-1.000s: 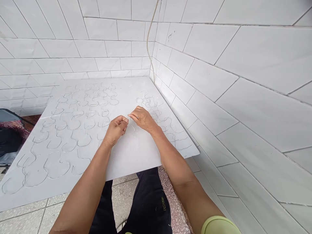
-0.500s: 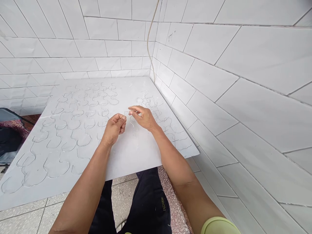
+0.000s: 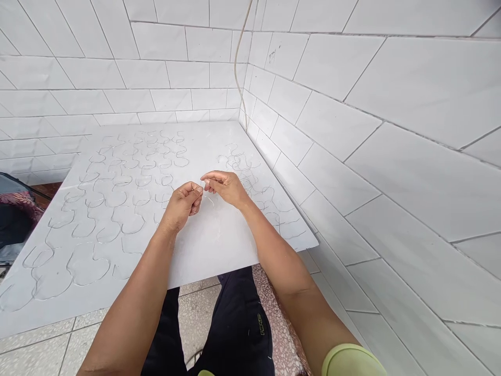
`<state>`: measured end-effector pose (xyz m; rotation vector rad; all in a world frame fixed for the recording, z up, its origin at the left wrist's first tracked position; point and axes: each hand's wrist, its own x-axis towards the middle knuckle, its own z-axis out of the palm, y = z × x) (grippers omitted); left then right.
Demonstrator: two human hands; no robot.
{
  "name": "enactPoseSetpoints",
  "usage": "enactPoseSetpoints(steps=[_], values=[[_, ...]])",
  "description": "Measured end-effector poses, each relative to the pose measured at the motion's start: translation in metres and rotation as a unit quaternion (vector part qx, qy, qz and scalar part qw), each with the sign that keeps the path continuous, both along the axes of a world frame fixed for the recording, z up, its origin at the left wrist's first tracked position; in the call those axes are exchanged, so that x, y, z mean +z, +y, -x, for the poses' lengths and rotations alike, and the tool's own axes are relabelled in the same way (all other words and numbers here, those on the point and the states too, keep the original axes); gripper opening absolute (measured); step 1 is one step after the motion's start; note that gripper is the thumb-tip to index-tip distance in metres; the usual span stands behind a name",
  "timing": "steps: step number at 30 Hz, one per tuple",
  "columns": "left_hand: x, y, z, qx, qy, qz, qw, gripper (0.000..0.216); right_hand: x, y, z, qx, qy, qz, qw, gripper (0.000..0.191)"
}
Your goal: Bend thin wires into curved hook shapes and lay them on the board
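1. Far left on my feed, a bag [image 3: 18, 230] sits beside the worktop [image 3: 219, 248]. It shows slightly nearer the frame edge than half a second ago, and the walls shift with it, so I put that down to the head camera turning.

2. On the worktop's left side I see bent wires [image 3: 116, 206] in rough rows. I make out no change in how they lie.

3. The left hand [image 3: 183, 206] hardly differs from the earlier frame. Its grip is pinched, thumb against forefinger, on one wire [image 3: 211, 200]. That wire is above the worktop between the two hands, a curved end showing below the fingertips; the rest is too thin for me to trace.

4. The right hand [image 3: 226, 188] is what has changed. Half a second ago its thumb and forefinger stood apart; now the fingertips are nearer each other and close by the left ones. I can't tell whether this grip has the wire or only hovers at it. I judge that the left hand steadies the wire while the right one works on it.

5. Right of the hands, a tangled pile [image 3: 253, 187] of wires lies near the wall, with no visible change.
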<state>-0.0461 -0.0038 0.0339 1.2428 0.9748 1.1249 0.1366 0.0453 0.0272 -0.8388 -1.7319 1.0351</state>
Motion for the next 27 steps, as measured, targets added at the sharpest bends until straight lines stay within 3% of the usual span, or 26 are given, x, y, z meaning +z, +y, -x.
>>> enactPoseSetpoints(steps=[5, 8, 11, 14, 16, 18, 22, 27], values=[[-0.003, 0.002, 0.002, -0.026, 0.033, -0.001, 0.999, 0.025, -0.002, 0.000, -0.005, -0.031, -0.087, -0.093, 0.991, 0.025], [-0.005, 0.004, 0.002, -0.004, 0.027, -0.006, 1.000, 0.023, 0.000, 0.000, -0.006, -0.033, -0.072, -0.051, 0.995, 0.019], [-0.005, 0.005, 0.001, 0.053, 0.001, -0.016, 0.998, 0.023, 0.005, -0.001, -0.006, -0.037, -0.052, 0.030, 0.998, 0.034], [-0.006, 0.005, 0.001, 0.088, -0.014, -0.029, 0.996, 0.026, 0.009, -0.005, -0.004, 0.039, -0.060, 0.089, 0.993, 0.040], [-0.006, 0.005, 0.001, 0.101, -0.011, -0.027, 0.994, 0.026, 0.010, -0.008, -0.003, 0.095, -0.055, 0.098, 0.989, 0.038], [-0.005, 0.005, 0.000, 0.114, -0.006, -0.015, 0.993, 0.024, 0.009, -0.009, -0.002, 0.107, -0.038, 0.091, 0.989, 0.034], [-0.002, 0.003, 0.000, 0.134, -0.004, 0.011, 0.991, 0.029, 0.005, -0.006, -0.001, 0.051, -0.021, 0.070, 0.996, 0.026], [-0.001, 0.001, -0.002, 0.114, 0.015, -0.003, 0.993, 0.025, 0.003, -0.004, 0.000, 0.000, -0.033, 0.050, 0.998, 0.020]])
